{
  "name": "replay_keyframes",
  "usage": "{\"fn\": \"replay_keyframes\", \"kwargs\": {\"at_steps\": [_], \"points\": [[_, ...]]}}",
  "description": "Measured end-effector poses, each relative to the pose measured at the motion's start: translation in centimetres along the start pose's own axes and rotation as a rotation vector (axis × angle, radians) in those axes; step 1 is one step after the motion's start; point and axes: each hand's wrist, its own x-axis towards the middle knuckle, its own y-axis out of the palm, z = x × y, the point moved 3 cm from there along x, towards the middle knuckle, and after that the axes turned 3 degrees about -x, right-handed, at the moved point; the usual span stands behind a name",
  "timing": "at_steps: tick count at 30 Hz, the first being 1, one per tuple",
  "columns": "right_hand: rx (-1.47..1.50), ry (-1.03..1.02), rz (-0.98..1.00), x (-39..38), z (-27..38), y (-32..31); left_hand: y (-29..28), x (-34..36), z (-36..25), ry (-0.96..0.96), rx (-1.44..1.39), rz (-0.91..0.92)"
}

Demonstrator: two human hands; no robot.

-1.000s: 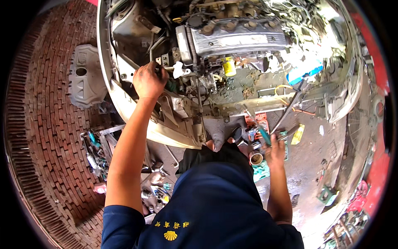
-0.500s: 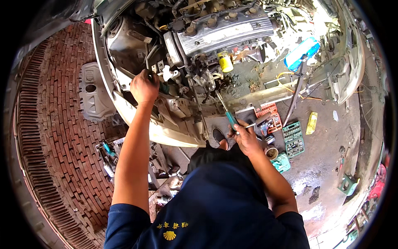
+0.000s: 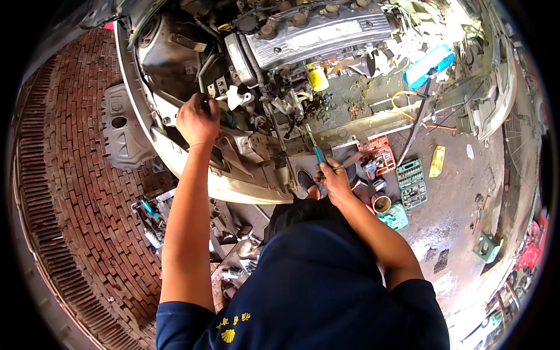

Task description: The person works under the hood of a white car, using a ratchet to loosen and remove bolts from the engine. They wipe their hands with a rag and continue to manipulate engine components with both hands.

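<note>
My left hand is closed at the front left corner of the engine bay, beside a white plastic part. What its fingers hold is hidden; a dark green piece shows next to them. Lower and to the right, my right hand grips a teal-handled tool with a metal shaft. The shaft points up toward the engine's front parts. A thin piece sticks out between the right fingers, too small to name. Ahead of both hands lies the engine's silver cover.
A yellow cylindrical filter sits below the engine. A blue object rests at the right of the bay. On the floor are an orange tool case, a green socket case, a cup and a grey cover on the bricks.
My right hand has drawn slightly back and left with the teal-handled tool, its fingers shifting on the handle. My left hand stays by the bay's corner. The whole view has shifted a little.
</note>
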Motion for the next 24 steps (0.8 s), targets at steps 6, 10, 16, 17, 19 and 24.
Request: {"fn": "replay_keyframes", "kwargs": {"at_steps": [6, 10, 16, 17, 19, 24], "points": [[0.092, -0.066, 0.110, 2.2, -1.4, 1.8, 0.4, 0.1, 0.5, 0.035, 0.050, 0.048], [0.154, -0.073, 0.095, 2.4, -1.8, 1.8, 0.2, 0.3, -0.1, -0.022, 0.053, 0.104], [0.212, -0.001, 0.087, 2.6, -2.3, 0.8, 0.5, 0.3, 0.4, 0.019, 0.012, 0.002], [0.204, 0.008, 0.101, 2.5, -2.6, 0.4, 0.5, 0.3, 0.4, 0.019, 0.009, -0.004], [0.180, 0.024, 0.108, 2.0, -3.0, 0.5, 0.6, 0.0, 0.9, 0.007, 0.008, 0.005], [0.193, -0.008, 0.113, 1.4, -3.0, 1.5, 0.4, 0.0, 0.8, -0.003, -0.049, -0.033]]}}
